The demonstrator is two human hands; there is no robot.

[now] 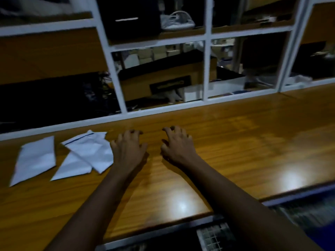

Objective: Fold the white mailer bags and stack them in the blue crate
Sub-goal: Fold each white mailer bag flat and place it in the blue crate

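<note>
Two white mailer bags lie on the wooden table [235,134] at the left. One folded bag [35,159] is furthest left. A crumpled, partly folded bag with a dark stripe [87,154] lies beside it. My left hand [128,147] hovers over bare wood just right of that bag, fingers loosely curled and holding nothing. My right hand [176,144] is a little further right, also loosely curled and empty. A blue surface [324,230] shows at the bottom right below the table edge; I cannot tell whether it is the crate.
A white-framed shelf unit [206,69] rises behind the table, holding boxes and a pair of pale shoes [176,20]. A metal grid [215,236] sits below the table's near edge. The picture is dim and blurred.
</note>
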